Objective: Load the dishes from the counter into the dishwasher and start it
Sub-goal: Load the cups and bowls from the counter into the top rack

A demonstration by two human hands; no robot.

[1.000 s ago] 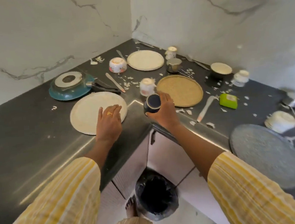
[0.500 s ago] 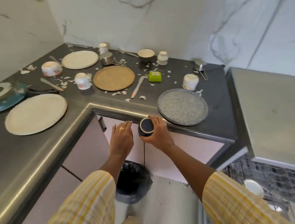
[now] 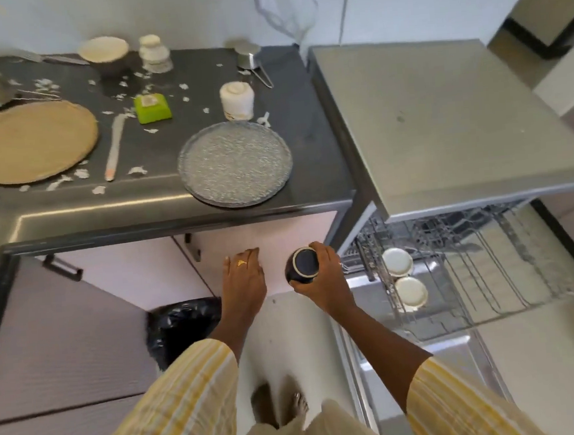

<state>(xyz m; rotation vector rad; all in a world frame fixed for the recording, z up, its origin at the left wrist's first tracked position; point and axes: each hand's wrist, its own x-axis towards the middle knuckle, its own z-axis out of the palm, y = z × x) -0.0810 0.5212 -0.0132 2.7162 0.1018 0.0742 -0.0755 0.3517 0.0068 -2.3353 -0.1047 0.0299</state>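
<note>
Obs. 1: Both hands have swung rightward and dropped below the dark grey counter point(image 3: 160, 193) since half a second ago; small dark-blue glazed ceramic cup point(image 3: 303, 264) travels with them.
Obs. 2: Grip?
Obs. 1: Fingers and thumb of right hand point(image 3: 323, 279) curl round the cup's wall. Just left of it, left hand point(image 3: 244, 279), fingers straight, carrying nothing.
Obs. 2: Destination?
Obs. 1: Into pulled-out wire dishwasher rack point(image 3: 472, 271), right of the holding hand, near; two white round dishes point(image 3: 398, 261) sit in it.
Obs. 2: Handling?
Obs. 1: Judged light, rigid, glaze slick, chips against tines. Wall grip suits; seat gently.
</note>
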